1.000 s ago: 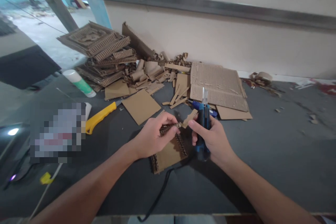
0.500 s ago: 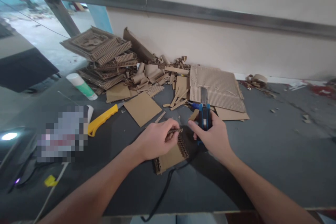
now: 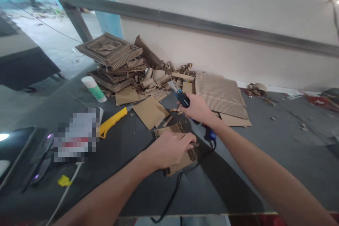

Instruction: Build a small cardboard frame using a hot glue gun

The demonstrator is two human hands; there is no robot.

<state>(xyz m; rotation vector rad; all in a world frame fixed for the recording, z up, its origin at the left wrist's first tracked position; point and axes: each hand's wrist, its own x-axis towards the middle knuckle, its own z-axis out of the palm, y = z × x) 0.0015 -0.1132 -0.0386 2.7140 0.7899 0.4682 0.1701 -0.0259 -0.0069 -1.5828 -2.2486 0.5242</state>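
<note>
So the person's left hand (image 3: 173, 150) is over a small cardboard piece (image 3: 182, 166) on the dark table (image 3: 265, 169), close to the near edge, with thumb and fingers pinching a short cardboard strip (image 3: 195, 144). Can't really tell if that strip is stuck down anywhere or just held, since the hand hides a lot.

The right hand (image 3: 197, 109) is wrapped round a blue cutter (image 3: 182, 97), blade out and aimed up and to the left, off to the far side of the piece and not touching it.

Progress-wise, it looks partly built. There's a flat base with ridged strips along the right side, and more ridged edging pokes out at the far and left sides. Whether all the sides are covered is anyone's guess with that hand in the way. The strip between the fingers seems to be the bit not settled yet.

Just beyond, a couple of loose strips (image 3: 167, 121) lie by a plain cardboard square (image 3: 148, 111) with nothing built up on it. A leaning stack of layered cardboard pieces (image 3: 111, 60) sits at the back left, next to a heap of scraps (image 3: 159, 76).
</note>
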